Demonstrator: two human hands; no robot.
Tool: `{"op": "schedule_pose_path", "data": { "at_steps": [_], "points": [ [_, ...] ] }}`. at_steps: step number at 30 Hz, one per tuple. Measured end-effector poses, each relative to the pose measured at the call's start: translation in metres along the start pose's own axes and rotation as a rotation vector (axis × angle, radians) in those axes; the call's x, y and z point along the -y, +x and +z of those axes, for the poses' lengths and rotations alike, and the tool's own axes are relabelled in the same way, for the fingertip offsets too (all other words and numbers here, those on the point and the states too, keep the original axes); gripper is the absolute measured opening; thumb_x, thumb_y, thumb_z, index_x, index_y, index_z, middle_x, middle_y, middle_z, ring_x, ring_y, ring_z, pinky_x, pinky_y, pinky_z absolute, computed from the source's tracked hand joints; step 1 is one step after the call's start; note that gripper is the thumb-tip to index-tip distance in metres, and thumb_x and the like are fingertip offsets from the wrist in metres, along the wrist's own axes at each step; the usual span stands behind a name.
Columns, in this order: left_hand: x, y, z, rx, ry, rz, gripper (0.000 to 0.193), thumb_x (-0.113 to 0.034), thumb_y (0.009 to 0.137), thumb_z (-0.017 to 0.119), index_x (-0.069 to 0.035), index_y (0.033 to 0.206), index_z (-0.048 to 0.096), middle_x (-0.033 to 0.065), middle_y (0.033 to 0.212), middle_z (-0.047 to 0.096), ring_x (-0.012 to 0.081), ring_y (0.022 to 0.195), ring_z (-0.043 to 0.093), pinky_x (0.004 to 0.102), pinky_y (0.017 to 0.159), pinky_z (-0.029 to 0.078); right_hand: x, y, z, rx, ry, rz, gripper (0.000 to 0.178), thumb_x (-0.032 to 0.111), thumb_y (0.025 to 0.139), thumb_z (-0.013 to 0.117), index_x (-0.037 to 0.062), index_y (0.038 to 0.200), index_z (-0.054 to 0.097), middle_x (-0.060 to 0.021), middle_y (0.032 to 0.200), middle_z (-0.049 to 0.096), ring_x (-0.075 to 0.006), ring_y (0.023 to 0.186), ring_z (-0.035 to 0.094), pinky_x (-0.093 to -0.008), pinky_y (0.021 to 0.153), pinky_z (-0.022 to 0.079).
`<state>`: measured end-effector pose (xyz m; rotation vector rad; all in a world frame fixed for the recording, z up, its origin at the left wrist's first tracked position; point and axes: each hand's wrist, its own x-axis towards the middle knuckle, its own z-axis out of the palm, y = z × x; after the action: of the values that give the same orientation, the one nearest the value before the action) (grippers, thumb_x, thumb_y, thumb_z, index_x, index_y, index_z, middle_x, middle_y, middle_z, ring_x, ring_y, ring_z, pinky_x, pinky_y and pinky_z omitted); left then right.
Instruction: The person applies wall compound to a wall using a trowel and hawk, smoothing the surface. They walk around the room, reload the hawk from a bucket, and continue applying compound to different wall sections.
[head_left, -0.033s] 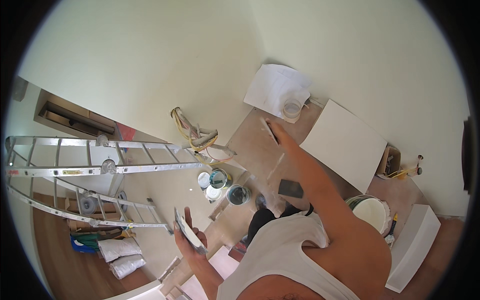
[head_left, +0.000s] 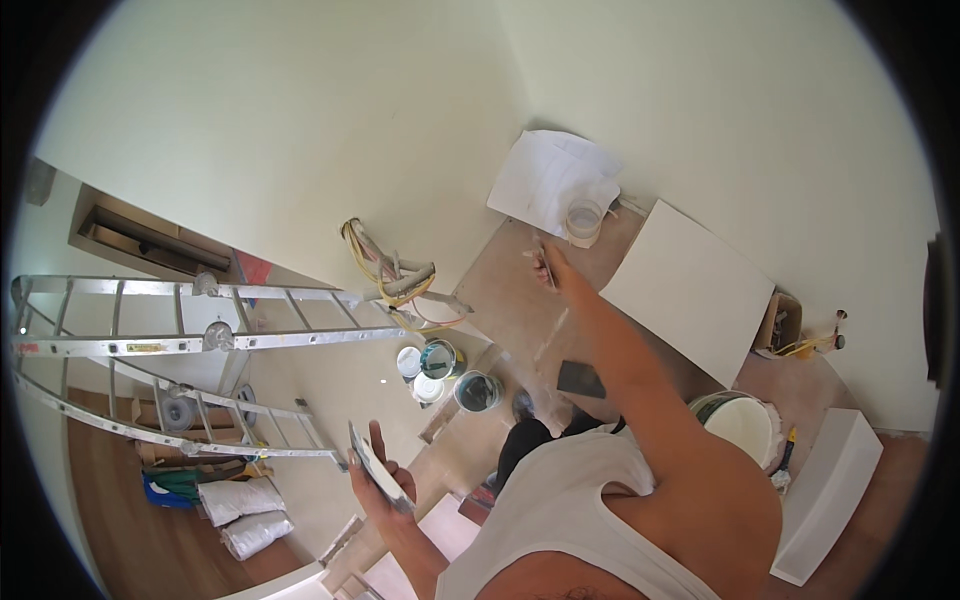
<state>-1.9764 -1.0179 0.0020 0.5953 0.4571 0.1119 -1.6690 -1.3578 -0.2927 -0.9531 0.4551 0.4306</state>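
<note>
My left hand [head_left: 388, 492], low and left of centre, is closed round a wide putty knife [head_left: 370, 455] with white filler on its blade. The forefinger stretches out along its side. My right arm reaches far forward, and my right hand [head_left: 553, 268] is closed on a thin, flat blade that looks like a smaller putty knife [head_left: 543, 256]. Its handle is hidden in the fingers. This hand is out in front of the walls' corner, close in view to a clear round tub [head_left: 583, 217] on white sheets [head_left: 545, 185].
An aluminium ladder [head_left: 130, 345] spans the left. Paint buckets [head_left: 478, 391] stand near my feet, and bundled cables [head_left: 385, 265] stick out at the wall edge. Right of me are a white board [head_left: 690, 290], a large filler bucket [head_left: 740, 428], a brush [head_left: 787, 458] and a white block [head_left: 828, 500].
My right hand has turned slightly, so its blade now shows at a different angle and more of the fingers show. My left hand and its putty knife have hardly moved.
</note>
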Motion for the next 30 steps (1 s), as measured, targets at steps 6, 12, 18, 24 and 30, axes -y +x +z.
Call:
{"op": "schedule_pose_path", "data": {
  "at_steps": [6, 12, 18, 24, 30],
  "points": [
    [0.001, -0.024, -0.018, -0.136, 0.016, 0.044, 0.028, -0.027, 0.096, 0.052, -0.006, 0.111, 0.064, 0.0084, 0.137, 0.054, -0.0008, 0.04, 0.037, 0.0139, 0.033, 0.03, -0.005, 0.041, 0.029, 0.241, 1.015, -0.037, 0.037, 0.049, 0.092, 0.048, 0.013, 0.086, 0.052, -0.003, 0.083, 0.062, -0.0097, 0.044, 0.047, -0.0236, 0.038, 0.038],
    [0.002, -0.022, -0.002, -0.067, -0.002, 0.044, 0.029, -0.028, 0.098, 0.05, -0.008, 0.114, 0.064, 0.0111, 0.134, 0.056, 0.0023, 0.048, 0.055, 0.0141, 0.034, 0.035, 0.023, 0.09, 0.008, -0.074, 1.315, -0.26, 0.027, 0.038, 0.093, 0.05, 0.0127, 0.102, 0.057, 0.0008, 0.055, 0.043, -0.0125, 0.047, 0.046, -0.0266, 0.044, 0.041],
    [0.015, -0.002, -0.004, 0.076, -0.006, -0.061, 0.03, -0.023, 0.096, 0.052, -0.007, 0.121, 0.061, 0.0099, 0.138, 0.052, 0.0127, 0.064, 0.067, 0.0162, 0.04, 0.044, -0.018, 0.034, 0.004, -0.751, 0.463, -0.189, 0.032, 0.03, 0.087, 0.063, 0.0044, 0.105, 0.059, -0.0095, 0.081, 0.062, -0.0231, 0.073, 0.062, -0.0359, 0.063, 0.05],
    [0.029, 0.009, 0.025, -0.036, 0.031, -0.101, 0.029, -0.028, 0.098, 0.052, -0.004, 0.106, 0.065, 0.0093, 0.126, 0.061, 0.0012, 0.039, 0.038, 0.0142, 0.032, 0.03, -0.081, -0.086, 0.007, -0.773, -0.356, -0.223, 0.047, 0.034, 0.083, 0.068, -0.0033, 0.11, 0.062, -0.0196, 0.106, 0.067, -0.0305, 0.092, 0.065, -0.0379, 0.082, 0.048],
    [0.029, 0.011, 0.024, -0.058, 0.034, -0.09, 0.031, -0.029, 0.097, 0.051, -0.003, 0.106, 0.065, 0.0108, 0.125, 0.062, -0.0003, 0.038, 0.035, 0.0139, 0.031, 0.03, -0.058, -0.149, 0.016, -0.439, -0.849, -0.096, 0.048, 0.04, 0.083, 0.067, -0.0034, 0.102, 0.064, -0.022, 0.095, 0.068, -0.0352, 0.091, 0.066, -0.0405, 0.082, 0.05]
  ]
}}
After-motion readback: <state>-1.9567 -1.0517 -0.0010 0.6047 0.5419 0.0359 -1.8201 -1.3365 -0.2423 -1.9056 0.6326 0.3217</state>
